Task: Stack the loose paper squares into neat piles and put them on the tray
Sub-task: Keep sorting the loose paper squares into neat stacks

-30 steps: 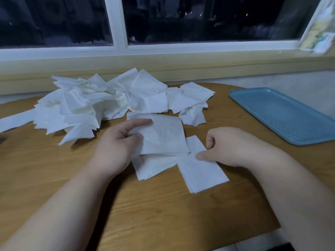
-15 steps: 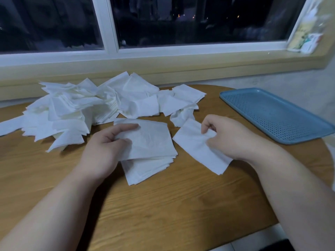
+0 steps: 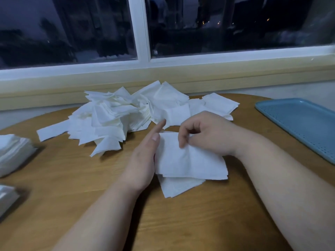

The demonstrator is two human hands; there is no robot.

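Observation:
A small pile of white paper squares [image 3: 183,185] lies on the wooden table [image 3: 90,178] in front of me. My right hand [image 3: 206,134] pinches a single paper square [image 3: 188,160] and holds it flat on top of that pile. My left hand [image 3: 143,160] stands on edge with straight fingers against the pile's left side. A large loose heap of paper squares [image 3: 126,113] lies behind the hands. The blue perforated tray [image 3: 304,122] sits at the right with nothing visible on it.
Two neat stacks of squares lie at the table's left edge, one [image 3: 12,153] farther back and one [image 3: 5,198] nearer. A window sill and wall run close behind the heap. The table's rounded edge curves past the tray.
My right hand carried the single square from the right onto the pile. My left hand lifted off the pile's top and moved to its left side. The view shifted left, showing two stacks.

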